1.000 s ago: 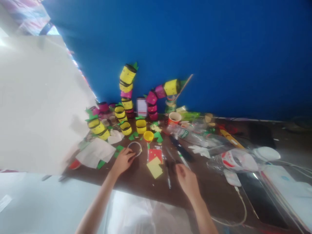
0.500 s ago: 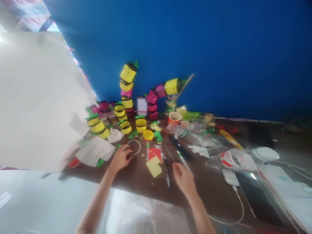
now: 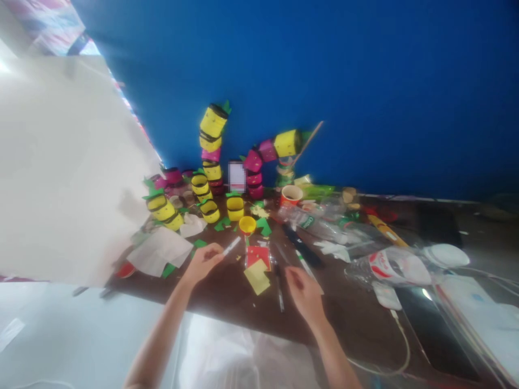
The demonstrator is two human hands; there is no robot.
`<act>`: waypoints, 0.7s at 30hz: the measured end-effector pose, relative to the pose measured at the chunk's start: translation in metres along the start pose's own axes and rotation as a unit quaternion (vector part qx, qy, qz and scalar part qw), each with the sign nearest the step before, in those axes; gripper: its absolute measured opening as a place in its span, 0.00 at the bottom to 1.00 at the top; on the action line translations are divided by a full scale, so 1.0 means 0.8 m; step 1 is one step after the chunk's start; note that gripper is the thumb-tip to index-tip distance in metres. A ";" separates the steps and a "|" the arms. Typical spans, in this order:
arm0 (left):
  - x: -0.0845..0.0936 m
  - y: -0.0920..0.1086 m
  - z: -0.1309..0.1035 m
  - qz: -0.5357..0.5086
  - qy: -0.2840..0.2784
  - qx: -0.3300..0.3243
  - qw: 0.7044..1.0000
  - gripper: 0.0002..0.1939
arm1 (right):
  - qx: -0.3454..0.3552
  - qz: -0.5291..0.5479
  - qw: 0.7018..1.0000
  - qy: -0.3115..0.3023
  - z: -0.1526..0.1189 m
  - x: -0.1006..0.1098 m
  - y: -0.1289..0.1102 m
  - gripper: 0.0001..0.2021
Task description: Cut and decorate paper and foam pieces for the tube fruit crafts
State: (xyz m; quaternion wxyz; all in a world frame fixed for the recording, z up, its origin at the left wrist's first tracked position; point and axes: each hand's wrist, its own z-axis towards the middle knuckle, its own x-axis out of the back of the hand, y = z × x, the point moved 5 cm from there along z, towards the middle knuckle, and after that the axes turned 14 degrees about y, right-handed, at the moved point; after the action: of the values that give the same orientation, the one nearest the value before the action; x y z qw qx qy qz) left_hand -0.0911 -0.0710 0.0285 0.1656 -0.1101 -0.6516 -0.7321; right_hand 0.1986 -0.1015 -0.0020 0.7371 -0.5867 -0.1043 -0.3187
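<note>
Between the fingertips of my left hand (image 3: 207,260) is a pale ring (image 3: 232,246), turned edge-on so that it looks like a short white bar. My right hand (image 3: 302,286) rests low over the brown table, its fingers curled; whatever they may hold is too small to make out. Between the hands lie a red paper square (image 3: 258,255), a pale yellow paper piece (image 3: 257,277) and a dark pen (image 3: 280,292). A small yellow cup (image 3: 247,225) stands just behind them.
Yellow banded cups (image 3: 234,208) and stacked cup chains line the blue wall (image 3: 365,97). At the right are a clear bottle (image 3: 393,266), a dark phone (image 3: 436,329) and a cable. White paper (image 3: 159,251) lies left of my left hand.
The ring in my left hand has tilted from facing the camera as an open circle to edge-on. My right hand has barely moved.
</note>
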 end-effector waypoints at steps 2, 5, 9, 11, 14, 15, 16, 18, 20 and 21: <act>-0.013 0.011 -0.006 -0.051 -0.028 0.005 0.998 0.12 | 0.007 0.038 0.999 -0.005 0.003 -0.006 -0.019 0.12; -0.036 0.027 -0.014 -0.115 -0.077 0.007 0.990 0.14 | 0.040 0.089 0.995 -0.018 0.007 -0.015 -0.047 0.13; -0.064 0.039 -0.023 -0.198 -0.129 0.032 0.971 0.15 | 0.053 0.131 0.989 -0.042 0.010 -0.025 -0.063 0.12; -0.074 0.041 -0.026 -0.222 -0.143 0.050 0.963 0.16 | 0.029 0.135 0.989 -0.045 0.010 -0.028 -0.059 0.10; -0.084 0.041 -0.029 -0.247 -0.153 0.060 0.955 0.17 | -0.053 0.136 0.989 -0.026 0.010 -0.026 -0.046 0.12; -0.087 0.040 -0.029 -0.248 -0.155 0.060 0.954 0.18 | -0.083 0.140 0.986 -0.020 0.009 -0.025 -0.042 0.13; -0.089 0.040 -0.030 -0.244 -0.154 0.058 0.956 0.18 | -0.110 0.147 0.983 -0.017 0.009 -0.024 -0.039 0.13; -0.093 0.039 -0.033 -0.228 -0.150 0.051 0.961 0.16 | -0.149 0.166 0.975 -0.020 0.008 -0.024 -0.036 0.14; -0.097 0.040 -0.037 -0.221 -0.154 0.051 0.962 0.15 | -0.176 0.183 0.967 -0.028 0.007 -0.026 -0.035 0.15; -0.100 0.042 -0.039 -0.221 -0.159 0.054 0.961 0.14 | -0.187 0.192 0.963 -0.033 0.006 -0.027 -0.033 0.16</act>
State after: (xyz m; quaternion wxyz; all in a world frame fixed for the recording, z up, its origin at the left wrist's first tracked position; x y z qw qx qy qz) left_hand -0.0029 -0.0973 0.0252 -0.1004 -0.0696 -0.7161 -0.6872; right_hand 0.1670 -0.0925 0.0092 0.6576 -0.7334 0.0475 -0.1657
